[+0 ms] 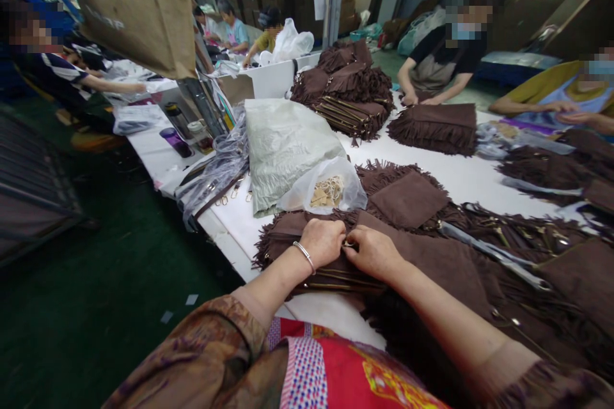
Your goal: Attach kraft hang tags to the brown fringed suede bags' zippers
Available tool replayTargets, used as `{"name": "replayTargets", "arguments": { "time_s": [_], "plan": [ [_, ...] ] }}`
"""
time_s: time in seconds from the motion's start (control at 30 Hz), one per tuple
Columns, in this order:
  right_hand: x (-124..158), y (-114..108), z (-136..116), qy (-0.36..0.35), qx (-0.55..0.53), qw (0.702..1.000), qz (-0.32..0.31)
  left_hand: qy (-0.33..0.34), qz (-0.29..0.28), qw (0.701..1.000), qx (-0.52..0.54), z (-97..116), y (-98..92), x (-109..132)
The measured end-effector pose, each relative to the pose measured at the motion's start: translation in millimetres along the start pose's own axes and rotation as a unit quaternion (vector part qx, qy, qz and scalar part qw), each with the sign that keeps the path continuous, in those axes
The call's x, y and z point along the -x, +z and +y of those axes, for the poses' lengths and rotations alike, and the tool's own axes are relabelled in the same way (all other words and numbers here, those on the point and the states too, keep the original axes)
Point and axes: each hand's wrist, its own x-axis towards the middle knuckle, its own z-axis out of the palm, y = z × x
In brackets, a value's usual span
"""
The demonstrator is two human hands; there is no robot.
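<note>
My left hand (pixel 322 241), with a silver bangle at its wrist, is closed over the edge of a brown fringed bag (pixel 283 230). Facing it, my right hand (pixel 377 254) pinches a small gold-coloured metal fitting (pixel 346 244) on the bag; its exact kind is hard to make out. Both sets of fingertips nearly meet there. Below the hands, gold zips (pixel 330 282) show along stacked bag edges. Just beyond lies a clear plastic bag (pixel 330 188) holding tan tags and strings.
A pale plastic sack (pixel 288 147) covers part of the white table (pixel 230 230). Brown fringed bags are piled at the back (pixel 345 89) and right (pixel 570 275). Co-workers sit across the table, one with a fringed bag (pixel 434 128). Bottles (pixel 176 140) stand left.
</note>
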Motion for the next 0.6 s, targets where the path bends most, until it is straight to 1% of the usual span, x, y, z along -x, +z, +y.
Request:
{"name": "replayTargets", "arguments": {
  "time_s": [0.07, 0.17, 0.2, 0.23, 0.27, 0.33, 0.4, 0.43, 0.53, 0.6],
  "plan": [
    [-3.3, 3.5, -1.1, 0.022, -0.025, 0.999, 0.009, 0.030, 0.027, 0.999, -0.012, 0.6, -3.6, -2.3],
    [-9.7, 6.5, 2.3, 0.038, -0.065, 0.997, 0.005, 0.052, 0.127, 0.990, -0.031, 3.5, -4.9, 4.2],
    [-12.0, 7.1, 4.7, 0.044, -0.085, 0.995, -0.001, 0.051, 0.154, 0.986, -0.032, 4.6, -2.9, 9.2],
    [-14.2, 7.7, 7.6, 0.050, -0.107, 0.993, -0.008, 0.044, 0.166, 0.985, -0.028, 5.6, 0.5, 15.0],
    [-16.1, 8.3, 10.7, 0.058, -0.128, 0.990, -0.015, 0.034, 0.160, 0.986, -0.017, 6.3, 5.3, 21.0],
    [-19.2, 9.5, 16.1, 0.078, -0.169, 0.982, -0.026, -0.009, 0.115, 0.993, 0.021, 6.7, 17.3, 30.9],
    [-20.7, 10.0, 19.3, 0.097, -0.203, 0.974, -0.035, -0.065, 0.073, 0.993, 0.065, 6.2, 29.3, 34.6],
    [-21.0, 9.7, 20.0, 0.103, -0.216, 0.970, -0.038, -0.085, 0.062, 0.990, 0.088, 6.0, 34.1, 33.5],
    [-20.0, 7.2, 19.5, 0.112, -0.244, 0.962, -0.040, -0.111, 0.062, 0.975, 0.183, 7.7, 43.0, 22.8],
    [-18.7, 5.0, 18.8, 0.114, -0.254, 0.960, -0.034, -0.130, 0.068, 0.951, 0.273, 11.1, 46.3, 14.5]
  ]
}}
